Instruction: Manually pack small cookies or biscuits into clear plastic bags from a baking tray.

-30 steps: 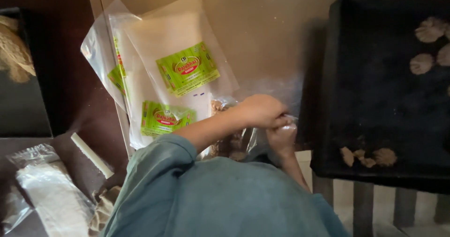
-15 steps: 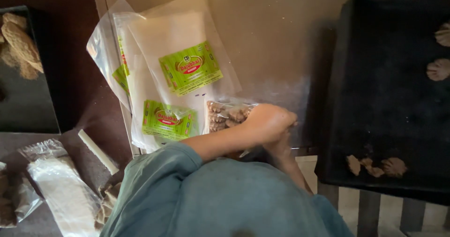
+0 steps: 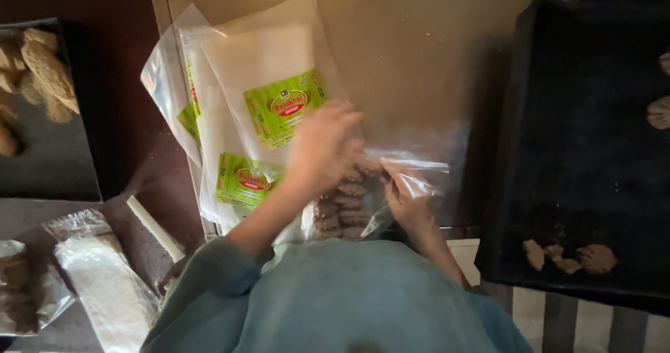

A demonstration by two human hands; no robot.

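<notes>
Before us lies the tan table (image 3: 419,53), with a big dark baking tray (image 3: 579,136) to our right holding a few leftover biscuits (image 3: 567,256) near its front edge. A stack of empty clear pouches with green labels (image 3: 269,115) fans out on the table to our left. Just in front of our chest sits the clear bag of biscuits (image 3: 349,210), partly filled with a neat column. Our right hand (image 3: 408,199) pinches the bag's open edge. Our left hand (image 3: 324,147) is blurred above the bag's mouth, fingers loosely curled; we cannot tell whether it grips anything. We judge it best to keep the mouth held wide and lay biscuits flat so the column stays straight.
</notes>
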